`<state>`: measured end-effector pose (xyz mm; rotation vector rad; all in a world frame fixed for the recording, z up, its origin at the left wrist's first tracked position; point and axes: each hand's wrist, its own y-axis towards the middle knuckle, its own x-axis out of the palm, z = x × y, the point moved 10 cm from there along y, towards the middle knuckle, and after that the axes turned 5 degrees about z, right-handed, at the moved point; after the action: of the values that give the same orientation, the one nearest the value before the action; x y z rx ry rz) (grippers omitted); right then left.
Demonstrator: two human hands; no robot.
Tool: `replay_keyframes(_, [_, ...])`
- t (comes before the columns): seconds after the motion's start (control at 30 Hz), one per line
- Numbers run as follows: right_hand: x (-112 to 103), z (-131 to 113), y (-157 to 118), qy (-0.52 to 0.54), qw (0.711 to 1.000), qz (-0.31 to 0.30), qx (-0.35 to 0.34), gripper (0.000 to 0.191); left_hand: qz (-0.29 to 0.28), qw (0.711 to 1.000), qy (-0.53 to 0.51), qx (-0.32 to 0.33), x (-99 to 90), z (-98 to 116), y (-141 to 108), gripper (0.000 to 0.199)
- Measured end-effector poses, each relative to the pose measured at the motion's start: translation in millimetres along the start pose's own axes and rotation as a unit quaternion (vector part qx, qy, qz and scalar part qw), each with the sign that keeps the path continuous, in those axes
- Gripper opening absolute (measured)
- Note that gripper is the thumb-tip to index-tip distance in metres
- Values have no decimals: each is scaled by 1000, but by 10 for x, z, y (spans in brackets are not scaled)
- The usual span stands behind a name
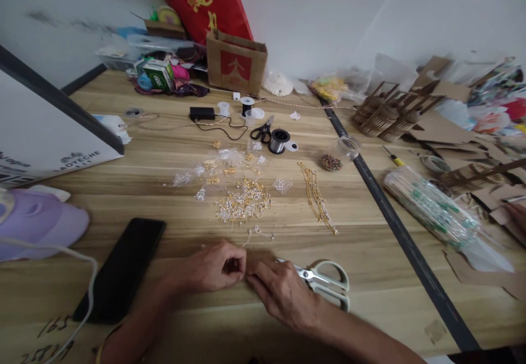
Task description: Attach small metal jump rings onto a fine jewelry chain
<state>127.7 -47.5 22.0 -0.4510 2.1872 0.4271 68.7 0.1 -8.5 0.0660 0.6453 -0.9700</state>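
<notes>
Close together over the front of the wooden table, both my hands are closed with the fingers pinched. My left hand [219, 265] has its thumb and fingertips pressed together; anything in the pinch is too small to see. My right hand [283, 290] meets it from the right, its fingertips also together and what they hold hidden. Beside and partly behind the right hand lie white-handled scissors [329, 279]. Just beyond the hands is a short silver chain [258, 231]. Farther off spreads a pile of gold and silver jewellery findings [244, 202], with gold chains [315, 197] to its right.
A black phone [123, 268] and a lilac cap [49, 221] are at left. Black scissors [263, 130], a wire spool [279, 140] and a jar [348, 146] stand farther back. A wrapped bundle of sticks [431, 202] lies right; another person's hand [516, 215] shows at the right edge.
</notes>
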Motion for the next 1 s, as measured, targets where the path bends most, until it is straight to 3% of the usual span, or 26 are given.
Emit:
replay_keyframes(0.27, [-72, -119, 10, -66, 996, 9, -58, 17, 3, 1000, -5, -20, 17, -41, 18, 6])
replay_keyframes(0.5, [-8, -87, -5, -117, 991, -59, -35, 9, 8, 1000, 1, -24, 8, -38, 29, 4])
replay_keyframes(0.7, [15, -24, -31, -122, 989, -81, -13, 13, 19, 1000, -8, -18, 7, 16, 41, 4])
replay_keyframes(0.9, [-97, -21, -12, -115, 990, -84, -10, 11, 24, 999, -39, -5, 12, 30, 72, 8])
replay_keyframes(1.0, [-150, 3, -9, -113, 988, -108, -7, 15, 50, 998, -31, 31, -28, 119, 89, 14])
